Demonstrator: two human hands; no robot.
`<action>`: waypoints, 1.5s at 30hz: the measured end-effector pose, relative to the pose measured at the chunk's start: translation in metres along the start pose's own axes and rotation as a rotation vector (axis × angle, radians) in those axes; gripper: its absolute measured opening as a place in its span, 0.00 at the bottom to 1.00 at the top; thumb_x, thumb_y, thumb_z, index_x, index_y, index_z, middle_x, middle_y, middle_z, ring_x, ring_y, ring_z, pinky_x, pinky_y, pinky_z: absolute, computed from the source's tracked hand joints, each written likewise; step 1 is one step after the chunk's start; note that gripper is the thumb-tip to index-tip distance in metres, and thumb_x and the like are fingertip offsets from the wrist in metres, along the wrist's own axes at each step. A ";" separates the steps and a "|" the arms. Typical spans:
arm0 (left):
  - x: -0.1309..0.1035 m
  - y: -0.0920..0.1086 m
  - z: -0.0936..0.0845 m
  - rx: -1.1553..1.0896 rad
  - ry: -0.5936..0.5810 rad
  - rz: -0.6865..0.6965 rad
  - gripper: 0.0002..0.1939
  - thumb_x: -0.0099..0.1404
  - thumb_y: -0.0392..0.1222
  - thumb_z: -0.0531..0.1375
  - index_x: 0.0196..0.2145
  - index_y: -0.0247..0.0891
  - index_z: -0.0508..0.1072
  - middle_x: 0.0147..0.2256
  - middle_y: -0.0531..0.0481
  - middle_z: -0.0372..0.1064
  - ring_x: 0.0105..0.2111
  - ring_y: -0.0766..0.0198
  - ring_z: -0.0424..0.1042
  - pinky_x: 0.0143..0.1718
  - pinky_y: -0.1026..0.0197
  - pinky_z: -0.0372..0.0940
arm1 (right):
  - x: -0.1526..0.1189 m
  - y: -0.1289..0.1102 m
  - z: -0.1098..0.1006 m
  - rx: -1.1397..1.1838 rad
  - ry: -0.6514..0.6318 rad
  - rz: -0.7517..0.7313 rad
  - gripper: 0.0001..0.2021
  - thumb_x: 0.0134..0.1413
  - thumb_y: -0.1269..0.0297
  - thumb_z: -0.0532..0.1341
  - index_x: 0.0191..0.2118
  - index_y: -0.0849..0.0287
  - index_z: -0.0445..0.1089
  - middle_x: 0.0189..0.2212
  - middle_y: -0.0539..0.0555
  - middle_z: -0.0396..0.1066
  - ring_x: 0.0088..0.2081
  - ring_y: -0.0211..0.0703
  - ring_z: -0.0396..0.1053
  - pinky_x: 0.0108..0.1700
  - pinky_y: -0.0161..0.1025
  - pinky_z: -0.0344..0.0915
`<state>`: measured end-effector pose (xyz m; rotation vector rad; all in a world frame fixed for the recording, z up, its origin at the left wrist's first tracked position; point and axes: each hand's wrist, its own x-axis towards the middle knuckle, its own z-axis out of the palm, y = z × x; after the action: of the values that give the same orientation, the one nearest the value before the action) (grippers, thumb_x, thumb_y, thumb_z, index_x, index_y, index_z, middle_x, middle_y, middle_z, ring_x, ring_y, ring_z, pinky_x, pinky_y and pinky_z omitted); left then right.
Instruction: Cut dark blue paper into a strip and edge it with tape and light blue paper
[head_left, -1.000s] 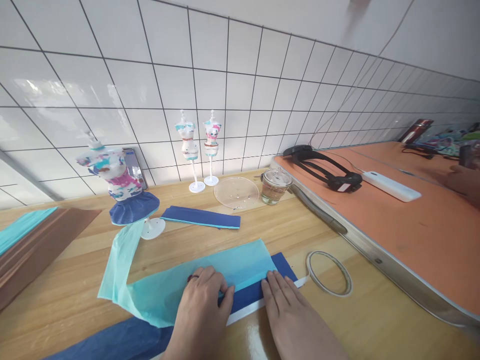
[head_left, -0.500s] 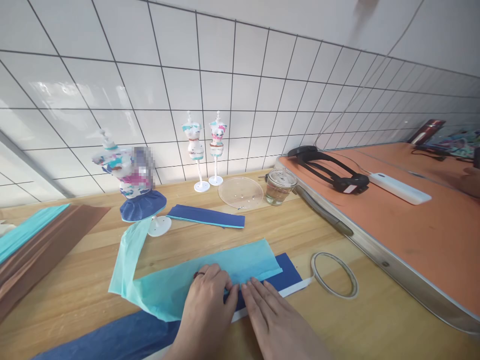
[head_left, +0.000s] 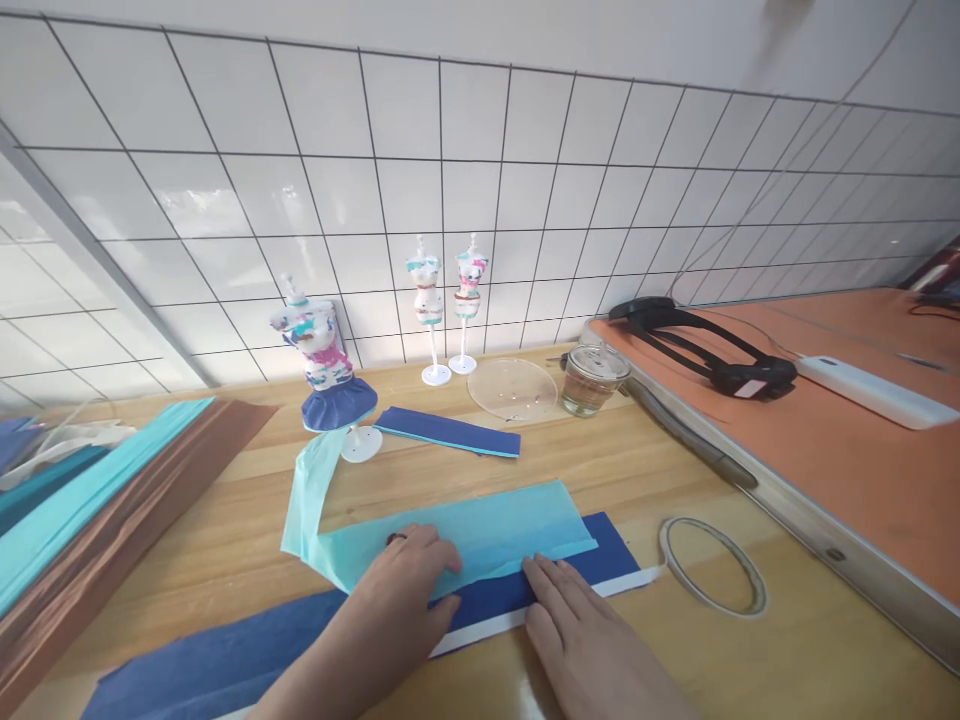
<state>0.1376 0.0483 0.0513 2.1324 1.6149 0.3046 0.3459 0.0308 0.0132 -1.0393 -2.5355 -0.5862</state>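
Note:
A strip of turquoise crepe paper (head_left: 510, 530) lies partly over a longer dark blue crepe paper strip (head_left: 225, 645). White double-sided tape (head_left: 491, 630) runs along the blue strip's near edge and leads to a tape roll (head_left: 757, 590) on the right. My left hand (head_left: 397, 600) rests on the turquoise paper, its fingers bent and its thumb apart from them over the blue paper. My right hand (head_left: 592, 640) lies flat, fingertips on the blue strip at the turquoise edge, palm across the tape.
A painted mannequin (head_left: 322, 345) in a blue skirt stands at the left, with two smaller mannequins (head_left: 427, 290) behind. A folded blue strip (head_left: 450, 432), clear disc (head_left: 514, 390), lidded glass (head_left: 592, 380) and brown paper (head_left: 165, 480) lie around. An orange mat (head_left: 840, 470) borders the right.
My left hand has drawn away from the right one, and its thumb and forefinger have parted. More tape shows between the hands. The view has turned left.

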 end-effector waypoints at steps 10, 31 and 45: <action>-0.036 -0.053 -0.024 -0.005 0.025 -0.031 0.06 0.58 0.36 0.53 0.27 0.42 0.68 0.29 0.54 0.67 0.32 0.63 0.67 0.33 0.64 0.59 | 0.001 0.002 -0.001 -0.002 -0.001 -0.056 0.03 0.45 0.68 0.58 0.30 0.58 0.65 0.43 0.55 0.72 0.43 0.49 0.66 0.45 0.46 0.59; -0.049 -0.064 -0.028 0.028 0.072 -0.234 0.11 0.60 0.43 0.51 0.22 0.40 0.64 0.23 0.55 0.66 0.28 0.63 0.65 0.30 0.64 0.57 | 0.000 0.001 -0.004 0.000 0.028 -0.070 0.08 0.50 0.63 0.53 0.31 0.57 0.68 0.43 0.55 0.72 0.44 0.51 0.66 0.47 0.50 0.56; -0.045 -0.063 -0.027 0.070 0.047 -0.276 0.10 0.57 0.43 0.52 0.21 0.39 0.63 0.24 0.53 0.65 0.29 0.61 0.65 0.31 0.61 0.57 | 0.003 0.002 -0.002 0.045 0.066 -0.069 0.18 0.58 0.57 0.46 0.28 0.56 0.69 0.41 0.55 0.74 0.42 0.50 0.67 0.47 0.49 0.54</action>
<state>0.0592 0.0244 0.0494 1.9309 1.9454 0.2137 0.3455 0.0326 0.0164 -0.9055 -2.5236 -0.5693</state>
